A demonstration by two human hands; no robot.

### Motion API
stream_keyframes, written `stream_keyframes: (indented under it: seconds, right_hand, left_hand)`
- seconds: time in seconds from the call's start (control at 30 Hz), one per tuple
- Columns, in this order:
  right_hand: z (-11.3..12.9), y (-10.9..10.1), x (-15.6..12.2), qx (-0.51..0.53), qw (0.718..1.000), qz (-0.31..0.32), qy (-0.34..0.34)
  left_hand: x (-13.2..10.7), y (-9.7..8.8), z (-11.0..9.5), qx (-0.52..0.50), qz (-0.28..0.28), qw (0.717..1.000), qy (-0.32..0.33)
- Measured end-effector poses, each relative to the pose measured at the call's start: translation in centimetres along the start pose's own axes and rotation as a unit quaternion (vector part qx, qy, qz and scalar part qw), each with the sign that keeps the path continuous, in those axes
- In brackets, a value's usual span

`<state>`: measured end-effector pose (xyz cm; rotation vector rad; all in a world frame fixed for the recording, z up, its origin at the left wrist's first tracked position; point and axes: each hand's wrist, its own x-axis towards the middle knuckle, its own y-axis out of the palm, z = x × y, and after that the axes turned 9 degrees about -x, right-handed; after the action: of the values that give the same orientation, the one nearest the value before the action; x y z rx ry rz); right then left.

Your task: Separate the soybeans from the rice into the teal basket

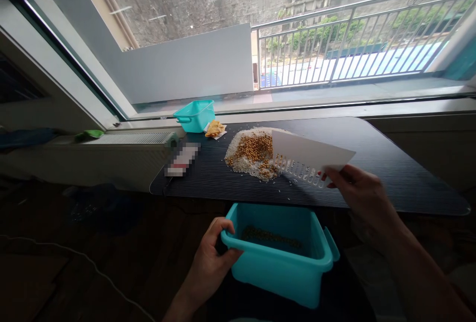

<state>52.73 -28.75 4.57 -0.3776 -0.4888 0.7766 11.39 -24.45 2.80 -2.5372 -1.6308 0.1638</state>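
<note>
My left hand (212, 252) grips the left rim of a turquoise plastic bin (278, 272), held just below the table's front edge. Some small dark grains or beans (269, 235) lie on its floor. Between the fingers and thumb of my right hand (357, 188) is a white sheet with a row of slots along its lower edge (308, 151). The sheet is tilted over the table, its left end at a heap of white rice (238, 161) mixed with golden-brown beans (256, 144). It hides the right part of the heap.
On the dark table (379, 148), a smaller turquoise basket (195, 116) stands by the window, beside a yellowish crumpled thing (215, 129) on white paper. A blurred-out white and red item (183, 160) lies at the left edge. A radiator (130, 138) is further left.
</note>
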Motion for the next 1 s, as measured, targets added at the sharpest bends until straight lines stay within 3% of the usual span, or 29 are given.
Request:
stream_keyframes:
  seconds: [0.27, 0.47, 0.67, 0.83, 1.0]
  right_hand:
    - [-0.3, 0.8, 1.5, 0.004, 1.0, 0.0, -0.011]
    - [-0.4, 3.1, 2.4, 0.018, 0.999, 0.019, -0.019]
    - [0.6, 4.1, 2.6, 0.003, 0.998, 0.035, -0.047]
    - [0.8, 4.7, 5.2, -0.042, 0.996, 0.009, -0.077]
    - [0.0, 6.0, 6.7, -0.057, 0.994, 0.013, -0.095]
  left_hand:
    - [0.4, -0.2, 1.6, 0.015, 0.004, 1.0, 0.02]
    - [0.5, -0.3, 2.6, -0.013, 0.013, 1.0, 0.025]
    - [0.2, -0.3, 1.9, -0.013, 0.015, 1.0, 0.009]
    - [0.0, -0.2, 1.0, -0.015, 0.02, 1.0, 0.001]
    - [0.0, -0.2, 1.5, -0.028, 0.02, 0.999, 0.003]
